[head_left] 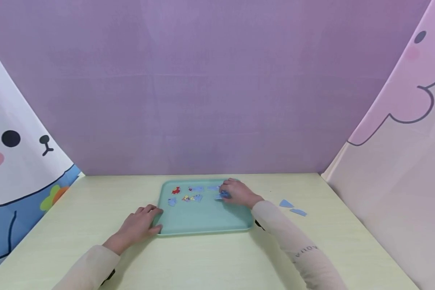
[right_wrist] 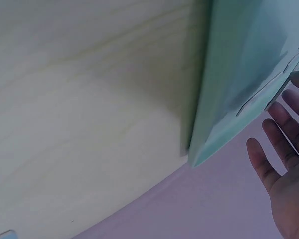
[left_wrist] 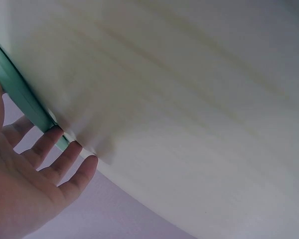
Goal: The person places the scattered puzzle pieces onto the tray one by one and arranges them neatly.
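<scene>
On the table lies a light green tray [head_left: 203, 221] with several puzzle pieces on it. My left hand [head_left: 139, 222] rests at the tray's left edge, thumb and fingertips touching the rim, fingers relaxed. Over the tray's right part, my right hand [head_left: 238, 193] pinches a blue puzzle piece [head_left: 224, 194] between thumb and fingers. In the right wrist view that piece [right_wrist: 279, 93] appears edge-on, above another flat piece [right_wrist: 259, 93] on the tray. A red piece [head_left: 175, 190], a pale blue piece [head_left: 172, 201] and a colourful patterned piece [head_left: 193, 198] lie further left.
Two blue pieces, one wedge-shaped [head_left: 286, 204] and one strip-like [head_left: 298, 212], lie on the pale wooden table [head_left: 188, 262] right of the tray. A purple cloth [head_left: 203, 92] stands behind the table, with cartoon-printed cloths at both sides.
</scene>
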Tool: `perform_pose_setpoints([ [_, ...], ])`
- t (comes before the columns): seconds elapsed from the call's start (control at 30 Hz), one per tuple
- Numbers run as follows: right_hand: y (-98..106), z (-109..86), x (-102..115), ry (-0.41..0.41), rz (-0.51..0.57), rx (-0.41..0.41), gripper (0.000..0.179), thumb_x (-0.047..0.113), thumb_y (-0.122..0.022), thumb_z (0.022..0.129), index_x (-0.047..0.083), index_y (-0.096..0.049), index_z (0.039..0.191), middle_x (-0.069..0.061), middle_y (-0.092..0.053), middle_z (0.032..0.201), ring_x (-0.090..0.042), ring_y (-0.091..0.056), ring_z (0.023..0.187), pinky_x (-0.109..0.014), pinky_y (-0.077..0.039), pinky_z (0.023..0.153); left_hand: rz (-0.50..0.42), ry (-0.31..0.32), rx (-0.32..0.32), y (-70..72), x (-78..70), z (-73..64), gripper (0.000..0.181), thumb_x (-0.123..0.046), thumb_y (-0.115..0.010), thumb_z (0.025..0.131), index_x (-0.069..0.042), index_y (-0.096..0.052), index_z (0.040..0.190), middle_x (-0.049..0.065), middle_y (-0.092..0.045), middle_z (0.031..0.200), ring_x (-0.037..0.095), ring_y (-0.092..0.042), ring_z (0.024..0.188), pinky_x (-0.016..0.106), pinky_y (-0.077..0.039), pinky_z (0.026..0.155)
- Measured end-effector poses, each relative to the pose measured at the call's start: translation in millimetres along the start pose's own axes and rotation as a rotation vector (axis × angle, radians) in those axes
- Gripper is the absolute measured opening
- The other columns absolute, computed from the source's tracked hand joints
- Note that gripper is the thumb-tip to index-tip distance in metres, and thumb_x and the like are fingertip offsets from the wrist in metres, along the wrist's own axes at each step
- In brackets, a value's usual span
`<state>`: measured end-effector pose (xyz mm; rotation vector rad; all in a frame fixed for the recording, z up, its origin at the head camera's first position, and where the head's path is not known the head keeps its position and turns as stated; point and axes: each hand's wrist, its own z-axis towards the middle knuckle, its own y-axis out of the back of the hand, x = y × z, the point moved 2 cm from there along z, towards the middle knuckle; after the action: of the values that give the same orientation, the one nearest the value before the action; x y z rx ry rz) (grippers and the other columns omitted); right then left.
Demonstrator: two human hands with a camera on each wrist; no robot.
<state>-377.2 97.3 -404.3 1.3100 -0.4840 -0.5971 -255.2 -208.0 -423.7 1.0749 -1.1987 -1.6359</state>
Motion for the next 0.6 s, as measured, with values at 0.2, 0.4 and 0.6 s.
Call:
perform_pose_setpoints([
  [0.2,-4.2,10.6,5.7,-0.026,0.001,0.049,0.024,0.024,-0.066,0.082,0.014,-0.066,0.104,0.002,-0.063,0.103,-0.015,-0.055,0.099,-0.034,-0.043,0.094,0.008,-0.011,-0.012,1.7,-1.5,-1.2,0.047,-0.032,-0.069,0.078,-0.007,-0.059,0.116,0.013,-0.056,0.116,0.034,-0.054,0.099,0.051,-0.047,0.07],
  [0.4,-9.1,16.7,8.9,-0.057,-0.007,0.086,0.025,0.025,-0.065,0.082,0.016,-0.066,0.105,0.002,-0.062,0.107,-0.015,-0.053,0.101,-0.033,-0.046,0.086,0.007,-0.013,-0.014,2.7,-2.6,-1.7,0.046,-0.032,-0.068,0.078,-0.006,-0.059,0.116,0.013,-0.056,0.116,0.034,-0.054,0.099,0.051,-0.047,0.07],
  [0.6,-13.3,20.0,8.4,-0.055,-0.028,0.091,0.022,0.026,-0.065,0.083,0.018,-0.066,0.103,0.004,-0.062,0.104,-0.013,-0.053,0.098,-0.031,-0.047,0.083,0.01,-0.011,-0.014,2.2,-1.9,-0.9,0.047,-0.032,-0.068,0.078,-0.006,-0.059,0.116,0.013,-0.056,0.116,0.034,-0.054,0.099,0.05,-0.047,0.07],
])
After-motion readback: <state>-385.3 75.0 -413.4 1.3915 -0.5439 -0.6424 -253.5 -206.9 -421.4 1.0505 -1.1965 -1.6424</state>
